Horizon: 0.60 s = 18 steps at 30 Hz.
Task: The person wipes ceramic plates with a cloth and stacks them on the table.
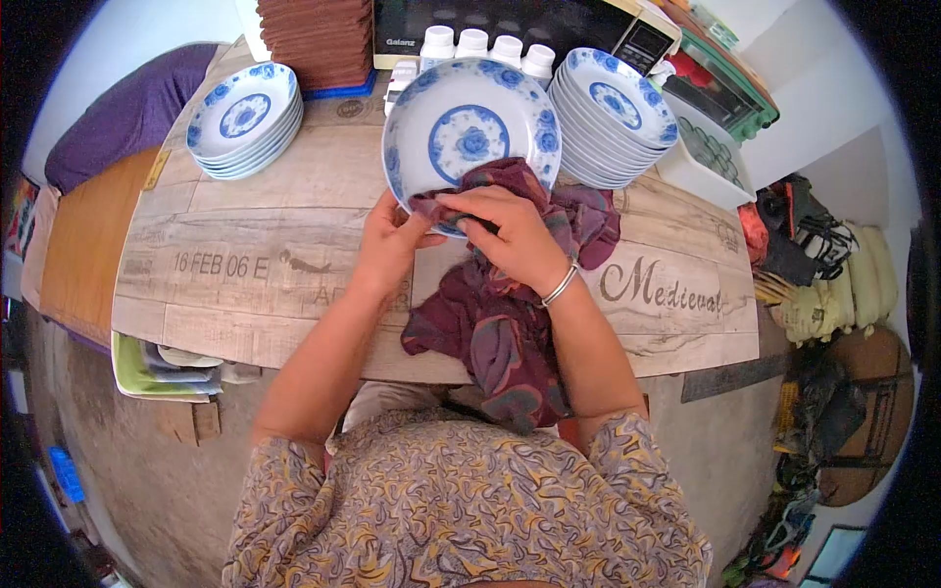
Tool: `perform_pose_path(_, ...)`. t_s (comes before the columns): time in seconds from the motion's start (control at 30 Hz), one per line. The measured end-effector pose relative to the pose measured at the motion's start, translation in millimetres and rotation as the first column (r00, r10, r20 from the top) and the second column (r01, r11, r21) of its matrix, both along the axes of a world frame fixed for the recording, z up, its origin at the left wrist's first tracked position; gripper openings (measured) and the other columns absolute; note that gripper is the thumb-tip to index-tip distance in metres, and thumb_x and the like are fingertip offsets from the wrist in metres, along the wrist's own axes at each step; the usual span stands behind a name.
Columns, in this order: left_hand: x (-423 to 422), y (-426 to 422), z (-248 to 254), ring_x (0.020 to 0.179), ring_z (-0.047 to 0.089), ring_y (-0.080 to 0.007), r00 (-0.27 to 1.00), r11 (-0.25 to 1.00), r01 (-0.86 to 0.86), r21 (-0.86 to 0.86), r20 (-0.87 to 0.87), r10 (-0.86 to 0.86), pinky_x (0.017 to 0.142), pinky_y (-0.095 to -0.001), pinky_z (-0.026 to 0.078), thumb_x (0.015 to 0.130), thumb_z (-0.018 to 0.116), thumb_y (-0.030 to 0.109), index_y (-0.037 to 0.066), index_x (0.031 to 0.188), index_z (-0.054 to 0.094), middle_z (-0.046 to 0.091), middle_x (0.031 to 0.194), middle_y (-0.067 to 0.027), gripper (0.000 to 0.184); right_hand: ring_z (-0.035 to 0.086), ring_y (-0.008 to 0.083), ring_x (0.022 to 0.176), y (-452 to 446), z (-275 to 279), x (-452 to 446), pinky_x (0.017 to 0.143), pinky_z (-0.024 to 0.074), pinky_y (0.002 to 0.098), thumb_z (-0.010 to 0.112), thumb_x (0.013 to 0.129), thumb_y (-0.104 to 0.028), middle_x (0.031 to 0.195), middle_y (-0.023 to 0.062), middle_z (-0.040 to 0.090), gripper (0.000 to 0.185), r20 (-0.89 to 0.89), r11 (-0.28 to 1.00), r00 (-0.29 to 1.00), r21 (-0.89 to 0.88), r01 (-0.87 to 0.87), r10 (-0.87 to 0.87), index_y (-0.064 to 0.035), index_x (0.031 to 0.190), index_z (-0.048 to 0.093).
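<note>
A white plate with blue flowers (pixel 470 118) is tilted up, its face towards me, above the middle of the table. My left hand (pixel 397 240) grips its lower left rim, fingers behind it. A dark red patterned cloth (pixel 505 328) is bunched in my right hand (pixel 500 230), which presses it on the plate's lower rim beside my left hand. The rest of the cloth hangs down over the table's front edge. A short stack of similar plates (pixel 243 118) stands at the left, and a taller stack (pixel 613 113) at the right.
Behind the plate, several white bottles (pixel 472 44) stand before a microwave (pixel 549 18). Folded brown cloths (pixel 316 44) are piled at the back left of the wooden table (pixel 225 230). A white tray of glasses (pixel 708 162) sits at the right, near a green-framed box (pixel 725 83).
</note>
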<state>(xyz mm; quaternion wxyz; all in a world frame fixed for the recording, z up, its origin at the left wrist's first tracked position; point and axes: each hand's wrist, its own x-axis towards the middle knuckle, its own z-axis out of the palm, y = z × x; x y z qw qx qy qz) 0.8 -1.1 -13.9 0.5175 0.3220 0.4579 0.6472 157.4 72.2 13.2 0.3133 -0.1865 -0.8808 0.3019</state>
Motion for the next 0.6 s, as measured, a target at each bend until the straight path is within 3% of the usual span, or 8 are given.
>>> perform_pose_path(0.1,1,-1,5,0.085,0.058,-0.0151,0.999,1.000,-0.028,-0.011,-0.033,0.027,0.065,-0.0277,0.053,0.081,0.058,0.011,0.004,0.115,0.046,0.058,0.098,-0.0073,0.036,0.055,0.0283,0.080,3,8,10,0.070,0.0459,0.0360,0.056,0.073,-0.008,0.088,0.0091,0.056,0.022,0.121,0.906,0.967,0.392,0.159,-0.222,-0.0108,0.094,0.063)
perform_pose_path(0.2,0,-1,4,0.085,0.058,-0.0170,0.995,1.000,0.016,-0.010,-0.098,-0.017,0.065,-0.0283,0.053,0.081,0.059,0.012,0.003,0.113,0.046,0.057,0.098,-0.0088,0.036,0.056,0.0281,0.075,4,10,11,0.069,0.0461,0.0377,0.057,0.072,-0.010,0.082,0.0093,0.055,0.014,0.118,0.830,0.897,0.446,0.336,-0.426,-0.0099,0.085,0.063)
perform_pose_path(0.3,7,-2,1,0.081,0.056,-0.0120,0.982,0.996,0.083,0.012,-0.173,-0.080,0.064,-0.0252,0.051,0.081,0.058,0.010,0.003,0.115,0.046,0.057,0.096,-0.0064,0.037,0.057,0.0288,0.075,10,9,23,0.067,0.0465,0.0395,0.059,0.071,-0.011,0.085,0.0106,0.055,0.010,0.194,0.835,0.821,0.265,0.483,-0.537,-0.0093,0.080,0.062)
perform_pose_path(0.33,9,-2,1,0.080,0.055,-0.0095,0.975,0.994,0.107,0.025,-0.199,-0.100,0.063,-0.0237,0.051,0.081,0.057,0.009,0.004,0.117,0.045,0.057,0.095,-0.0052,0.038,0.058,0.0297,0.071,19,2,28,0.064,0.0469,0.0387,0.060,0.070,-0.011,0.081,0.0124,0.058,0.008,0.135,0.823,0.825,0.264,0.503,-0.548,-0.0063,0.077,0.060)
perform_pose_path(0.43,13,-5,6,0.080,0.055,-0.0089,0.970,0.993,0.118,0.002,-0.214,-0.115,0.064,-0.0228,0.049,0.082,0.057,0.009,0.004,0.117,0.045,0.058,0.095,-0.0042,0.037,0.059,0.0305,0.068,33,-1,36,0.062,0.0467,0.0363,0.061,0.071,-0.012,0.074,0.0140,0.060,0.010,-0.047,0.807,0.806,-0.038,0.589,-0.591,-0.0035,0.077,0.059)
perform_pose_path(0.53,17,-5,3,0.084,0.058,-0.0149,0.968,0.988,0.154,0.000,-0.201,-0.151,0.066,-0.0267,0.052,0.080,0.059,0.010,0.002,0.114,0.046,0.057,0.100,-0.0078,0.037,0.058,0.0196,0.062,40,-3,37,0.060,0.0453,0.0290,0.064,0.074,-0.013,0.068,0.0106,0.061,0.015,-0.182,0.752,0.734,-0.262,0.605,-0.654,0.0000,0.078,0.058)
perform_pose_path(0.6,20,-7,2,0.084,0.058,-0.0140,0.964,0.986,0.168,0.022,-0.215,-0.159,0.065,-0.0261,0.052,0.080,0.060,0.010,0.002,0.115,0.046,0.057,0.100,-0.0077,0.038,0.054,0.0114,0.063,43,-8,35,0.061,0.0442,0.0252,0.066,0.075,-0.013,0.068,0.0083,0.060,0.017,-0.267,0.748,0.707,-0.357,0.559,-0.655,0.0011,0.081,0.059)
